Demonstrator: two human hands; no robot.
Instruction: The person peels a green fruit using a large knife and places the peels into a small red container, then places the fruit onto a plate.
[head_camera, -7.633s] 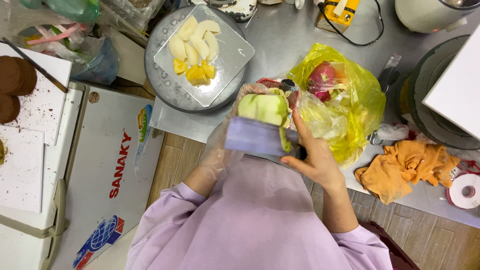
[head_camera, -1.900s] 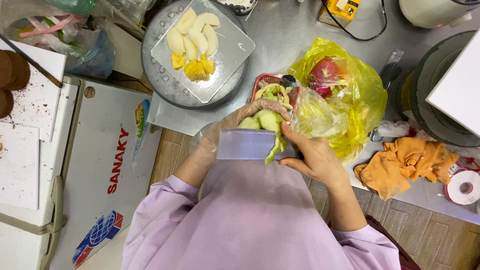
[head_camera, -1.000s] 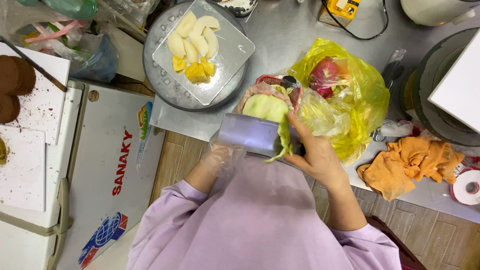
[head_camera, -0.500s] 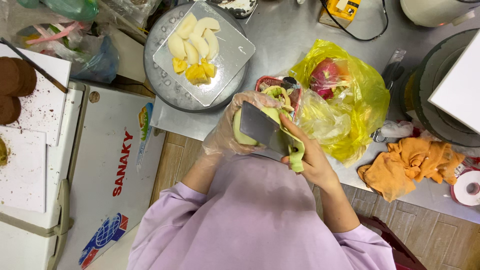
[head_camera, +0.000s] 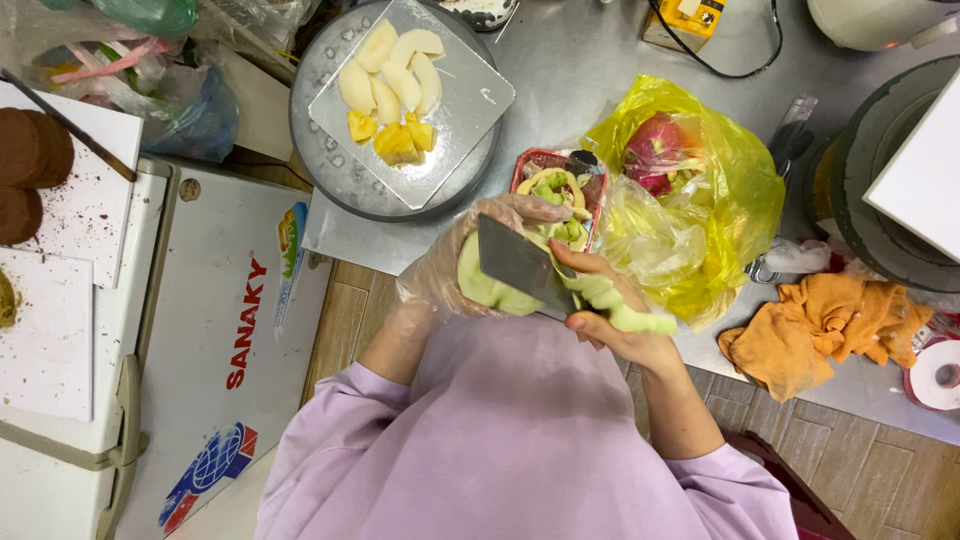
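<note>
Above the table (head_camera: 600, 70) edge, the gloved left hand (head_camera: 450, 275) is cupping a green fruit (head_camera: 490, 288), probably wet, slippery and firm, while the right hand (head_camera: 610, 315) is gripping a knife (head_camera: 520, 265) and peeling it, so holding round its unpeeled back seems safest.

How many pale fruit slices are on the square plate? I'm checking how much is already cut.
4 pale slices, fanned side by side at the far corner of the square plate, beside the yellow chunks. None seems hidden.
</note>
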